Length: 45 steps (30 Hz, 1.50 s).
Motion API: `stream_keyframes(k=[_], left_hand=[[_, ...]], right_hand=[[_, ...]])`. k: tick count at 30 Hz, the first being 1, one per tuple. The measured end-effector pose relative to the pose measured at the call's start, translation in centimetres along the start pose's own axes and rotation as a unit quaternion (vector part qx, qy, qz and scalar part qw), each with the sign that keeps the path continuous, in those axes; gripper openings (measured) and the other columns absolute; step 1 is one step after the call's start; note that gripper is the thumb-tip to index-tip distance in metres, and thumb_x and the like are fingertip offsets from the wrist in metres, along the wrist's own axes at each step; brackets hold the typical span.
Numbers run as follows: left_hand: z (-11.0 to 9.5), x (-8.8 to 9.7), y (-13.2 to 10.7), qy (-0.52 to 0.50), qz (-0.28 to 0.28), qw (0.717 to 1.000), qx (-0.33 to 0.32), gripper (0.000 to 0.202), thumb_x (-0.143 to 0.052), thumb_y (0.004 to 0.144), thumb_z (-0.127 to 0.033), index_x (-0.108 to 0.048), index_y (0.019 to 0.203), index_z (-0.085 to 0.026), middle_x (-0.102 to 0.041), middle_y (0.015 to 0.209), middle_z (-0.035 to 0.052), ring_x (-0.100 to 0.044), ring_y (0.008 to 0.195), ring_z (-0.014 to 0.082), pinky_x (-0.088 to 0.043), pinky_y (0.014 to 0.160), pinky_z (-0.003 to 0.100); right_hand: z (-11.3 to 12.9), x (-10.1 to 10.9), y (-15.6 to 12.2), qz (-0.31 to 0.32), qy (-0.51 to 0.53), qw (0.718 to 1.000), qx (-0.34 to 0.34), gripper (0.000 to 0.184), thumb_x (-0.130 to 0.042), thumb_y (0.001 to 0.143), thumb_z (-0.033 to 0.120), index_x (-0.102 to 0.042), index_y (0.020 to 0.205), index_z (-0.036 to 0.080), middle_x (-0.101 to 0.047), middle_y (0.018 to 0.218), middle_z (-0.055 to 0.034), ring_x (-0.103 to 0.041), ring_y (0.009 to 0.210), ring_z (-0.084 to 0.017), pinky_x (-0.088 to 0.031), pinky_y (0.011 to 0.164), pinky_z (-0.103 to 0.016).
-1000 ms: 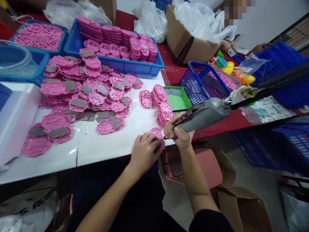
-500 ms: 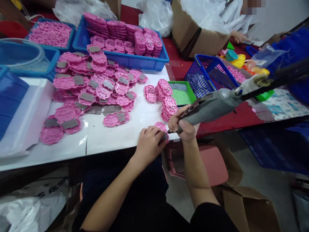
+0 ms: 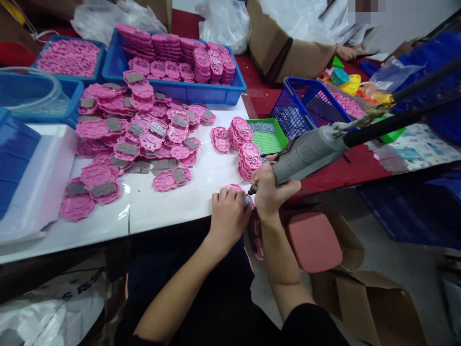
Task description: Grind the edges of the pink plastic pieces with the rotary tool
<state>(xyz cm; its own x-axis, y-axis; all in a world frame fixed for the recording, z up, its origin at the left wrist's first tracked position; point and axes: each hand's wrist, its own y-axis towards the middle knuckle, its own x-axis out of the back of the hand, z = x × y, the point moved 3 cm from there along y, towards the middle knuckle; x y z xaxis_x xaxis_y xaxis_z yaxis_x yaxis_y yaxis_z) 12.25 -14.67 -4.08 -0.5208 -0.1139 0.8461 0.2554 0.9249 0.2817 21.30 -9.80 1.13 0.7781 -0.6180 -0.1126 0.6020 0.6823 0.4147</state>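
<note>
On the white bench (image 3: 162, 211), at 5 o'clock of the pink heap (image 3: 137, 129), the right hand (image 3: 270, 190) wraps its fingers round a grey power screwdriver (image 3: 306, 154). The left hand (image 3: 228, 214) pins a pink part (image 3: 234, 187) under curled fingers at the bench edge. The tip could slip onto those fingers, as they lie so close to it. Stacked parts (image 3: 248, 161) crowd 12 o'clock.

Crowded workshop bench under bright, even light.
A white surface (image 3: 162, 211) meets a red-covered table (image 3: 336, 177) on the right; below them a pink plastic stool (image 3: 311, 240) stands on the pale grey floor (image 3: 389, 262) beside open cardboard boxes (image 3: 374, 307), with a white wall (image 3: 410, 19) at the far corner.
</note>
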Motion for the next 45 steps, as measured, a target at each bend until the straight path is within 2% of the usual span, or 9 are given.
stream_keyframes(k=[5,10,13,15,21,29,36,40,45], left_hand=[[0.9,1.1,-0.1,-0.042,0.050,0.997,-0.052,0.046,-0.067,0.093,-0.034,-0.053,0.135,-0.018,-0.068,0.119,0.0118,-0.059,0.107,0.0298,-0.045,0.084,0.044],[3.3,2.1,1.3,-0.076,0.103,0.983,-0.133,0.063,-0.077,0.086,-0.034,-0.049,0.141,-0.023,-0.054,0.150,0.0119,-0.046,0.138,0.0319,-0.031,0.110,0.054],[3.7,1.7,1.6,-0.087,0.124,0.978,-0.147,0.058,-0.073,0.090,-0.030,-0.047,0.141,-0.021,-0.060,0.143,0.0100,-0.051,0.135,0.0275,-0.030,0.110,0.053],[3.4,1.2,1.3,-0.068,0.101,0.983,-0.139,0.054,-0.071,0.091,-0.029,-0.048,0.139,-0.019,-0.062,0.140,0.0108,-0.054,0.131,0.0273,-0.035,0.103,0.049],[1.7,0.7,-1.5,0.000,0.005,0.996,-0.088,0.050,-0.065,0.095,-0.026,-0.049,0.141,-0.016,-0.064,0.137,0.0158,-0.057,0.126,0.0299,-0.037,0.096,0.047],[-0.1,1.1,-5.3,0.041,-0.013,0.998,-0.036,0.047,-0.059,0.097,-0.021,-0.051,0.143,-0.015,-0.058,0.144,0.0188,-0.057,0.122,0.0337,-0.038,0.097,0.049],[1.0,1.2,-4.0,-0.039,-0.033,0.998,-0.029,0.040,-0.062,0.098,-0.027,-0.055,0.136,-0.017,-0.067,0.127,0.0140,-0.061,0.111,0.0299,-0.040,0.092,0.045],[2.4,1.6,-2.9,-0.117,0.008,0.992,-0.047,0.048,-0.068,0.094,-0.024,-0.050,0.139,-0.020,-0.068,0.125,0.0104,-0.061,0.114,0.0269,-0.041,0.092,0.042],[3.3,1.9,-2.2,-0.189,0.034,0.980,-0.044,0.043,-0.072,0.091,-0.022,-0.054,0.130,-0.022,-0.068,0.123,0.0082,-0.061,0.114,0.0255,-0.044,0.091,0.040]], right_hand=[[-0.2,-0.1,0.4,0.029,0.034,0.999,-0.023,0.014,-0.066,0.075,0.026,-0.054,0.067,0.022,-0.048,0.047,0.0083,-0.049,0.039,-0.010,-0.042,0.041,-0.025],[0.2,-0.2,0.9,0.140,0.120,0.982,-0.032,0.008,-0.063,0.071,0.024,-0.059,0.077,0.021,-0.047,0.044,0.0104,-0.044,0.034,-0.009,-0.041,0.039,-0.024],[0.4,-0.3,1.2,0.181,0.160,0.969,-0.044,0.010,-0.063,0.072,0.023,-0.059,0.081,0.022,-0.048,0.043,0.0116,-0.042,0.032,-0.007,-0.038,0.037,-0.023],[0.4,-0.4,1.2,0.189,0.168,0.966,-0.050,0.010,-0.064,0.073,0.023,-0.058,0.082,0.022,-0.047,0.043,0.0119,-0.040,0.031,-0.007,-0.036,0.035,-0.022],[0.3,-0.4,0.7,0.170,0.155,0.971,-0.061,0.015,-0.065,0.072,0.022,-0.060,0.086,0.022,-0.049,0.046,0.0112,-0.043,0.034,-0.007,-0.038,0.036,-0.022],[0.6,-0.8,0.0,0.147,0.143,0.976,-0.069,0.015,-0.064,0.070,0.022,-0.058,0.084,0.023,-0.047,0.045,0.0117,-0.041,0.035,-0.007,-0.036,0.035,-0.021],[0.6,-0.8,0.0,0.161,0.153,0.971,-0.093,0.016,-0.065,0.070,0.023,-0.057,0.083,0.023,-0.046,0.046,0.0116,-0.040,0.035,-0.007,-0.036,0.035,-0.021],[0.7,-0.6,0.3,0.201,0.146,0.965,-0.081,0.020,-0.068,0.073,0.031,-0.057,0.087,0.023,-0.046,0.046,0.0112,-0.041,0.035,-0.007,-0.036,0.036,-0.022],[0.6,-0.7,0.5,0.261,0.154,0.951,-0.065,0.025,-0.071,0.076,0.039,-0.055,0.086,0.023,-0.045,0.045,0.0113,-0.040,0.034,-0.008,-0.034,0.034,-0.022]])
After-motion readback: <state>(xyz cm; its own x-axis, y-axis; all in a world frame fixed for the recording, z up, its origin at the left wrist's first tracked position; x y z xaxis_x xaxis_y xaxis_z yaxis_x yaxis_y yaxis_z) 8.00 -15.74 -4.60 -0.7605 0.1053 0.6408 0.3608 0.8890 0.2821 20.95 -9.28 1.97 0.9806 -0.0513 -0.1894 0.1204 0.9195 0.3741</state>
